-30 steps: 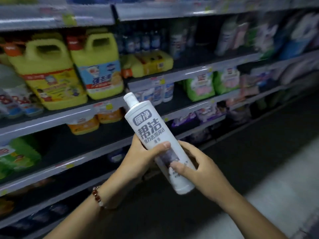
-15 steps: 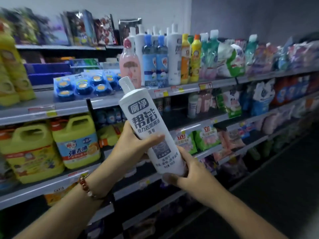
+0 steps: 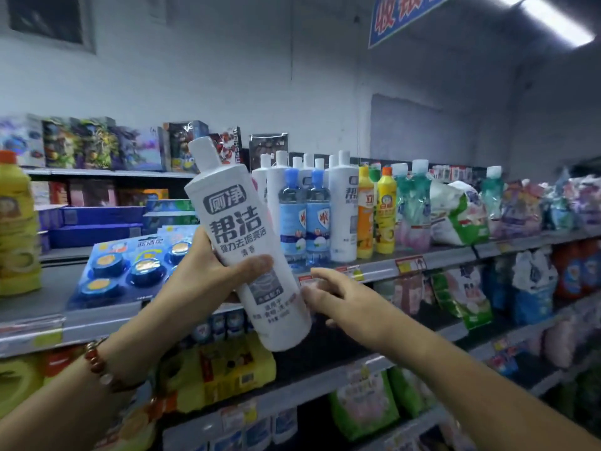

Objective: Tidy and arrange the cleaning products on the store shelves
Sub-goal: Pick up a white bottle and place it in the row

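While the left hand [image 3: 208, 281] grips the white bottle [image 3: 247, 242], tilted before the shelf [image 3: 439, 258], it is not yet placed. The right hand [image 3: 341, 297] hangs loose-fingered just beside its base, grasping nothing. Matching bottles [image 3: 341, 209] stand beyond the hands.

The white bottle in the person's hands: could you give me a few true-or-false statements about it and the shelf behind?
1. The left hand grips the white bottle. True.
2. The bottle stands upright on the shelf. False: it is held in the air, tilted, cap toward the upper left.
3. The right hand is clamped around the bottle. False: its fingers are open beside the lower part of the bottle.
4. Similar white bottles stand on the shelf behind. True.
5. The two blue-capped bottles lie flat. False: they stand upright.
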`<action>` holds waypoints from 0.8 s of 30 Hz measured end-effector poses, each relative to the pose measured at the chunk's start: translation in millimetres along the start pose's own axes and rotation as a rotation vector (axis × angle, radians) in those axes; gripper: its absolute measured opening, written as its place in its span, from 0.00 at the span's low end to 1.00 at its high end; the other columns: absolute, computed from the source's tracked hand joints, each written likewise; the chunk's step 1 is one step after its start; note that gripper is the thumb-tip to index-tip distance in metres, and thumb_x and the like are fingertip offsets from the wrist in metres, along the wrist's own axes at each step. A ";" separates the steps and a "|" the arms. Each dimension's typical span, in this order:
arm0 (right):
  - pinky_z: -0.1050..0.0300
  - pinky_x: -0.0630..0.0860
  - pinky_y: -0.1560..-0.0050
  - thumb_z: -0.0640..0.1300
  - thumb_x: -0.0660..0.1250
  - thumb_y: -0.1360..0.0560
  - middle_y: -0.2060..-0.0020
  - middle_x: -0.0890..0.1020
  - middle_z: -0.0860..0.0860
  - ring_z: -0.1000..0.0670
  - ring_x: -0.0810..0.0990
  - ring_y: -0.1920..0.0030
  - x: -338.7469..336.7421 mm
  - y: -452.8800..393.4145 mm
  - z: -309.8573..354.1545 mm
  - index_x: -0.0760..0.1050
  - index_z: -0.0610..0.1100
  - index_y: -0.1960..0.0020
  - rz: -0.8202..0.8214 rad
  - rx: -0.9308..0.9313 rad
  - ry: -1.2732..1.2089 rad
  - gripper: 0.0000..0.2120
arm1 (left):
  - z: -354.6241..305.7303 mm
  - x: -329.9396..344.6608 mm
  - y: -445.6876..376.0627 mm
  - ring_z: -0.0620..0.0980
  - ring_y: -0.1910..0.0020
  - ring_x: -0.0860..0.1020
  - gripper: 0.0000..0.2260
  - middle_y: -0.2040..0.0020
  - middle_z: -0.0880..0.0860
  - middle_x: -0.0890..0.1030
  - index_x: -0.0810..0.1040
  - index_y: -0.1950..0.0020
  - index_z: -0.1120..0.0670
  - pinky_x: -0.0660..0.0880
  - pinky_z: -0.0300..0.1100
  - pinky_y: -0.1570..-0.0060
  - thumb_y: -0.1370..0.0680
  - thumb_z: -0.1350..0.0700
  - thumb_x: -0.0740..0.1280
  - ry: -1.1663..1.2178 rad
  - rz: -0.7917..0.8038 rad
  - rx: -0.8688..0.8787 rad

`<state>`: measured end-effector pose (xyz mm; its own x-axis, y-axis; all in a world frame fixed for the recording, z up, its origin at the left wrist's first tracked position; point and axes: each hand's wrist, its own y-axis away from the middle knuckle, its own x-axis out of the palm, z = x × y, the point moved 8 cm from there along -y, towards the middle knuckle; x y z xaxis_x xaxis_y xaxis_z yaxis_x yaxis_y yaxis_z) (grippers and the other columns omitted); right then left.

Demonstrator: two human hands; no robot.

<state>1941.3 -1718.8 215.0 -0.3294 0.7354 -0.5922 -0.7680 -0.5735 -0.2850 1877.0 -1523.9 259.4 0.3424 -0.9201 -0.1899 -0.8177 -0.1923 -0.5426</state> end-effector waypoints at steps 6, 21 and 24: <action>0.44 0.81 0.42 0.64 0.65 0.23 0.27 0.71 0.52 0.48 0.80 0.39 -86.2 -79.7 13.4 0.61 0.52 0.22 -0.227 -0.068 0.151 0.34 | 14.3 3.5 -37.3 0.51 0.54 0.87 0.20 0.50 0.50 0.87 0.75 0.38 0.53 0.84 0.50 0.60 0.27 0.60 0.77 -0.014 -0.059 -0.007; 0.51 0.71 0.50 0.60 0.63 0.20 0.31 0.72 0.43 0.40 0.76 0.37 -133.3 -238.2 33.1 0.65 0.41 0.26 -0.334 -0.293 0.743 0.30 | 28.5 42.1 -70.1 0.50 0.55 0.87 0.23 0.51 0.51 0.87 0.73 0.38 0.55 0.83 0.46 0.63 0.28 0.59 0.78 -0.096 -0.285 -0.040; 0.54 0.70 0.51 0.60 0.68 0.23 0.39 0.71 0.43 0.43 0.74 0.42 -141.5 -224.2 34.0 0.66 0.42 0.33 -0.444 -0.480 0.679 0.28 | 22.6 49.6 -70.9 0.50 0.54 0.87 0.25 0.50 0.51 0.87 0.72 0.37 0.55 0.84 0.48 0.62 0.30 0.58 0.78 -0.126 -0.333 -0.026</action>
<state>2141.4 -1682.0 388.3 0.4458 0.6418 -0.6240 -0.3880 -0.4896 -0.7808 1962.4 -1548.1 270.0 0.6453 -0.7564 -0.1069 -0.6627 -0.4848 -0.5707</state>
